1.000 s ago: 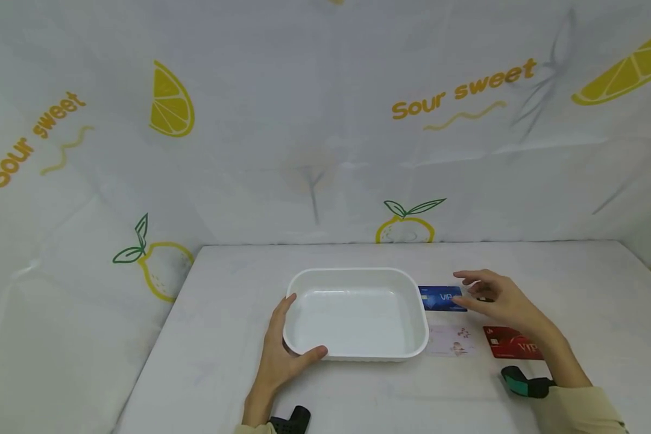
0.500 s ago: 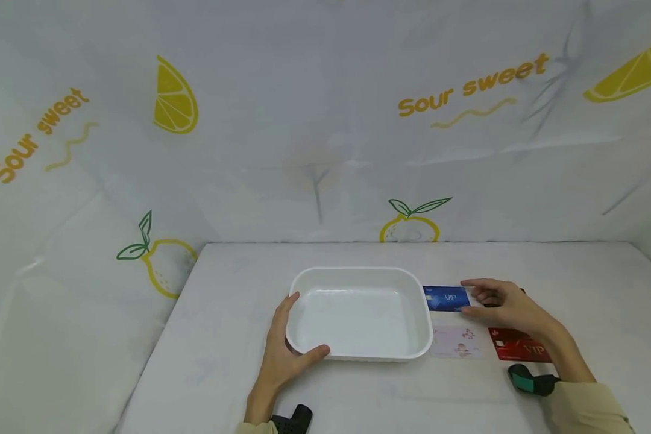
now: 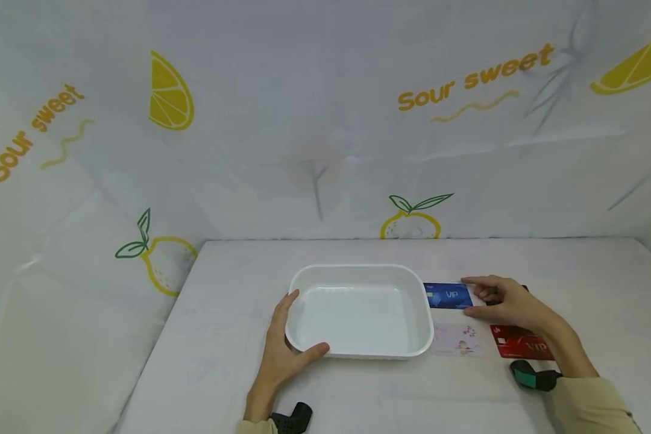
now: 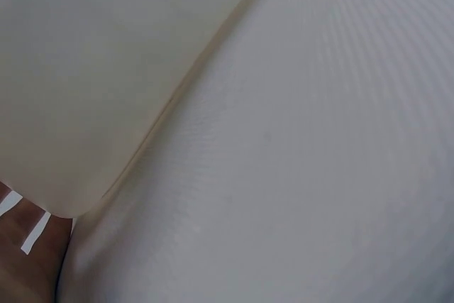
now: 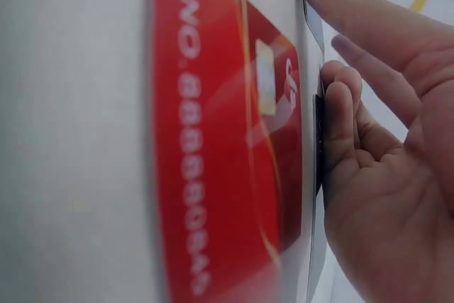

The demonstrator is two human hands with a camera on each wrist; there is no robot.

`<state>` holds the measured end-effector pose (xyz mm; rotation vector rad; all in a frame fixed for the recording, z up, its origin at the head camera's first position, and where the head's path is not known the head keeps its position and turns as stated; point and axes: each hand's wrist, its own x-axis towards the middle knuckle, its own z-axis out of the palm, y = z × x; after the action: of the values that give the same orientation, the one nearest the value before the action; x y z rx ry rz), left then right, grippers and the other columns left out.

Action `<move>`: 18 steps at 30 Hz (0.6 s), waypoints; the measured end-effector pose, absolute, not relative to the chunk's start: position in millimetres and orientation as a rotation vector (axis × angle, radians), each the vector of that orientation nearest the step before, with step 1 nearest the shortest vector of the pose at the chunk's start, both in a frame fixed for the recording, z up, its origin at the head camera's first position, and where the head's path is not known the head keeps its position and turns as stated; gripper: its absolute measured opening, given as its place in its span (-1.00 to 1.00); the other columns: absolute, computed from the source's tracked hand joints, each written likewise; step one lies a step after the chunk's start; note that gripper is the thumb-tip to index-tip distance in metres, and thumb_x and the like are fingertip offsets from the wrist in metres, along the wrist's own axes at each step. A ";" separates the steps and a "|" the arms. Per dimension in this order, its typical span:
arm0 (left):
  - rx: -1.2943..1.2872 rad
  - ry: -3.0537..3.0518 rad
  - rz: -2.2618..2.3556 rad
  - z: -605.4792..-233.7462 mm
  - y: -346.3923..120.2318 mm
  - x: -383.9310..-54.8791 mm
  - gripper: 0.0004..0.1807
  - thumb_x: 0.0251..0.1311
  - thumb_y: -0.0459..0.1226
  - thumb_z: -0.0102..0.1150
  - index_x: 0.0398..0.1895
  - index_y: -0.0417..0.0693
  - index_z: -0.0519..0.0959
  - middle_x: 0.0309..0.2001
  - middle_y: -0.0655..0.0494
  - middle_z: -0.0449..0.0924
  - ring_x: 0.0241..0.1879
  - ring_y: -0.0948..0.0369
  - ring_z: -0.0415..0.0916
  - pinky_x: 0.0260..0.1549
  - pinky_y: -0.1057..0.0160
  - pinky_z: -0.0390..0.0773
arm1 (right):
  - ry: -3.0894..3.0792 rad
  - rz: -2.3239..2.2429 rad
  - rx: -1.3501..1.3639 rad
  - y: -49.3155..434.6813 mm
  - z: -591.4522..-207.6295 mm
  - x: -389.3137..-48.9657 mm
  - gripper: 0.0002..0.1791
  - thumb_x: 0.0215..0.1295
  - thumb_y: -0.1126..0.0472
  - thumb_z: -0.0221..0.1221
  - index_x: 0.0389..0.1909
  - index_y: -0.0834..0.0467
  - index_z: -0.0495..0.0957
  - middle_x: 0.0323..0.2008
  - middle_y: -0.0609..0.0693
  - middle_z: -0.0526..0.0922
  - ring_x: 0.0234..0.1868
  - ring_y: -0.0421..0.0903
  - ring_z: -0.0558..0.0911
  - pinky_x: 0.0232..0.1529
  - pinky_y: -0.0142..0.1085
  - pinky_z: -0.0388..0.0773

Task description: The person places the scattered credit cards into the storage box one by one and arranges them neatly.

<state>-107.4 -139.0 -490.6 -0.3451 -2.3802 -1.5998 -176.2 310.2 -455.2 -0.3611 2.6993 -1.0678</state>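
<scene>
A white rectangular tray [image 3: 360, 355] stands on the table. My left hand [image 3: 284, 355] holds its near left corner, thumb on the front rim and fingers along the left side; the left wrist view shows the tray's pale wall [image 4: 106, 76]. To the tray's right lies a blue VIP card [image 3: 447, 295]. My right hand [image 3: 512, 306] pinches that card's right end by its two long edges, thumb on the near edge and index finger on the far one. The other fingers curl beneath the palm, beside a black card [image 5: 319, 143] mostly hidden by the hand.
A pale pink flowered card [image 3: 456, 339] lies in front of the blue one. Partly under the right forearm is a red VIP card [image 3: 521, 342], large in the right wrist view. A lemon-printed white sheet [image 3: 325, 120] hangs behind the table [image 3: 390, 398].
My right hand has come down and slightly right, its thumb and index finger now at the blue card's edges instead of hovering over it. The left hand keeps its hold on the tray.
</scene>
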 end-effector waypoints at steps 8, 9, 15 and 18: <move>-0.334 -2.387 -1.620 -487.2 -139.2 -106.8 0.20 -0.21 -0.01 0.61 0.57 -0.03 0.21 0.57 -0.16 0.17 0.55 -0.29 0.08 0.38 -0.46 0.13 | 2.765 -0.911 -0.379 303.1 -449.2 -180.2 -0.29 0.14 0.04 0.48 0.29 0.25 0.55 -0.24 0.00 0.47 -0.26 -0.24 0.41 -0.31 -0.46 0.46; -0.337 -2.385 -1.622 -487.2 -139.2 -106.8 0.20 -0.21 -0.01 0.61 0.57 -0.04 0.21 0.57 -0.17 0.17 0.55 -0.29 0.08 0.38 -0.47 0.12 | 2.766 -0.903 -0.382 302.4 -448.7 -180.9 -0.30 0.14 0.04 0.48 0.27 0.25 0.57 -0.25 0.00 0.47 -0.27 -0.23 0.41 -0.32 -0.46 0.46; -0.328 -2.388 -1.626 -487.5 -138.7 -106.4 0.19 -0.22 -0.02 0.61 0.57 0.00 0.22 0.58 -0.16 0.16 0.57 -0.28 0.04 0.40 -0.47 0.10 | 2.756 -0.883 -0.384 300.9 -446.5 -184.7 -0.36 0.14 0.09 0.48 0.21 0.29 0.58 -0.33 -0.01 0.47 -0.31 -0.18 0.42 -0.38 -0.43 0.44; -0.317 -2.392 -1.629 -487.1 -138.3 -106.0 0.19 -0.23 -0.03 0.61 0.57 0.01 0.22 0.58 -0.16 0.16 0.57 -0.28 0.03 0.40 -0.46 0.10 | 2.751 -0.884 -0.379 300.2 -446.9 -185.5 -0.37 0.14 0.10 0.48 0.20 0.29 0.58 -0.36 -0.02 0.45 -0.32 -0.17 0.42 -0.39 -0.42 0.46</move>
<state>-106.0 -138.3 -487.1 -0.3169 -2.3924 -1.6288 -185.5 300.2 -446.9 -0.3786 2.7509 -0.8845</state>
